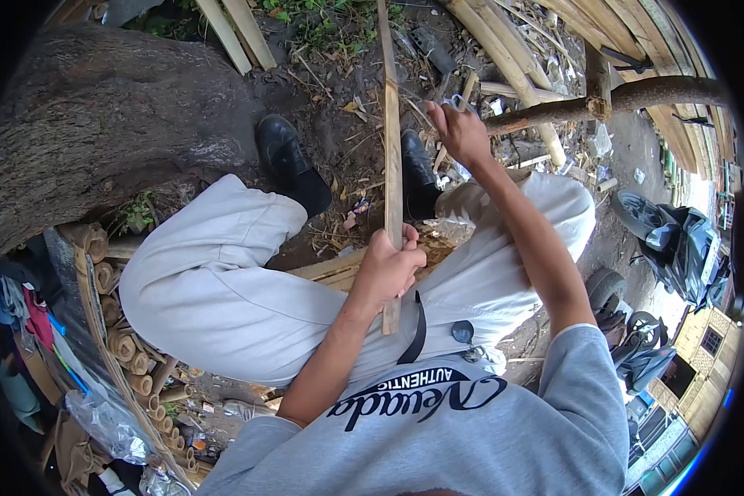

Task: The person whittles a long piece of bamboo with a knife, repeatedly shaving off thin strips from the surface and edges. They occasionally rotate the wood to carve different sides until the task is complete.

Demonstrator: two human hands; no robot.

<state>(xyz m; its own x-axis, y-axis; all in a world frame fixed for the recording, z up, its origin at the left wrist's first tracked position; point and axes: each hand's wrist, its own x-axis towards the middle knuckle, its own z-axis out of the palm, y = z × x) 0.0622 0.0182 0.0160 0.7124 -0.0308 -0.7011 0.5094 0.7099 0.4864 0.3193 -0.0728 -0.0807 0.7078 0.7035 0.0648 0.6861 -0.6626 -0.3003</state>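
Note:
My left hand (388,266) is closed round the lower part of a long, flat wood or bamboo strip (393,165). The strip runs from the top edge of the view down to my lap, between my two black shoes. Up and to the right of it, my right hand (463,135) is raised over my right shoe, with its fingers curled. A small pale, shiny thing (457,102) shows at its fingers, too small to make out. My right hand is apart from the strip.
A thick tree trunk (116,124) lies at the left, near my left knee. A branch (636,95) reaches in from the right, close to my right hand. Bamboo poles (512,66) lie at the upper right. Motorcycles (678,240) stand far right; cut bamboo ends (124,345) line the lower left.

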